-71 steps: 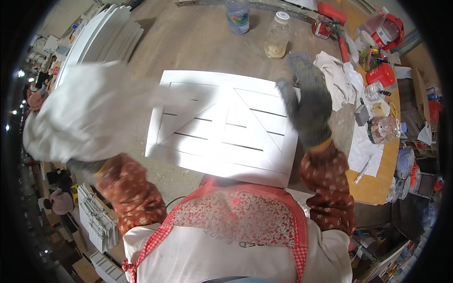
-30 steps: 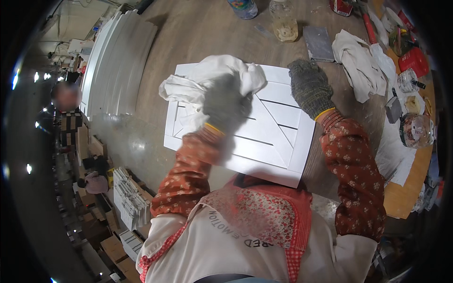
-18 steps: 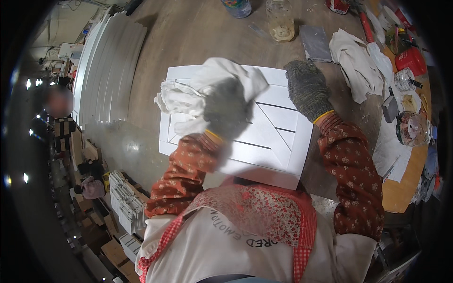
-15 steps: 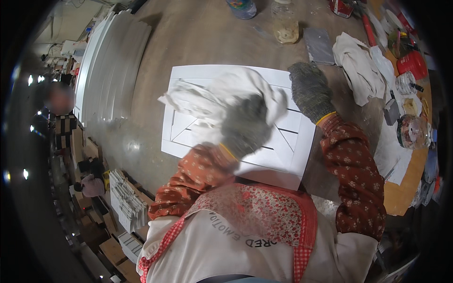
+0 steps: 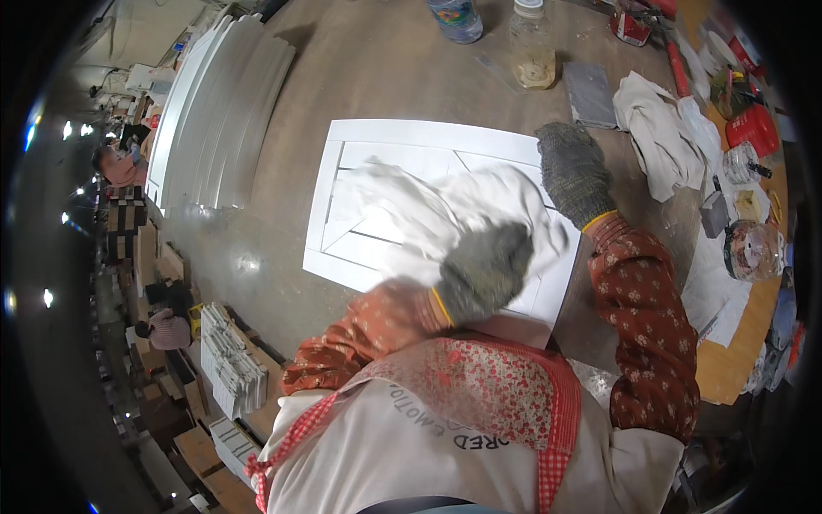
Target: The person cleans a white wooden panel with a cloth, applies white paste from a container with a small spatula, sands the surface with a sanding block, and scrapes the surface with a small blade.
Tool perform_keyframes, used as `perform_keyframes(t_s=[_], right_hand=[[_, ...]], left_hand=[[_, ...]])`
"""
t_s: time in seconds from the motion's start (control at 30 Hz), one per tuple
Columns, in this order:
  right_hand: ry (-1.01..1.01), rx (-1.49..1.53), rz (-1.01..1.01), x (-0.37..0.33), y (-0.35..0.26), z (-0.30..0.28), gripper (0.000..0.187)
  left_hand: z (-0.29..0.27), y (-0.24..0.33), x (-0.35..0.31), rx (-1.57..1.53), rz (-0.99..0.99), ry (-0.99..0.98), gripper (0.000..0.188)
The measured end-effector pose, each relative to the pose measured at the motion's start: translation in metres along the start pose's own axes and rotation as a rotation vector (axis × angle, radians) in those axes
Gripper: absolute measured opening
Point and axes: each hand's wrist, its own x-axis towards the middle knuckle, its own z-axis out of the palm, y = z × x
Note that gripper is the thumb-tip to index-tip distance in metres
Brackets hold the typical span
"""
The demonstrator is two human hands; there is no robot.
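Observation:
A white panel (image 5: 347, 272) with dark grooves, some of them diagonal, lies flat on the table in front of me. My left hand (image 5: 486, 270), in a grey knit glove, is closed on a crumpled white cloth (image 5: 419, 206) pressed over the panel. The cloth is smeared by motion and covers the panel's middle. At the panel's right edge, my right hand (image 5: 575, 171), gloved alike, grips the side; its fingertips are partly hidden.
A stack of white panels (image 5: 214, 120) stands at the table's left. Beyond are a plastic bottle (image 5: 456, 19), a jar of yellowish liquid (image 5: 533, 51), a grey block (image 5: 589, 94) and another cloth (image 5: 655, 133). Containers (image 5: 753, 248) crowd the right edge. Two people are off left.
My left hand has swept the cloth toward the right and nearer to me across the panel. The right hand stays at the panel's edge. The whole view has shifted slightly.

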Motion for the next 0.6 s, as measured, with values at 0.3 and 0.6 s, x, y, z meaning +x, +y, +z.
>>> perform_keyframes(t_s=[0.3, 0.6], right_hand=[[-0.033, -0.014, 0.012, 0.001, -0.006, -0.005, 0.014], [-0.005, -0.001, 0.045, 0.004, -0.006, -0.003, 0.01]], left_hand=[[-0.041, -0.11, 0.013, 0.352, 0.104, 0.353, 0.044], [-0.04, -0.142, -0.035, 0.422, 0.019, 0.121, 0.064]])
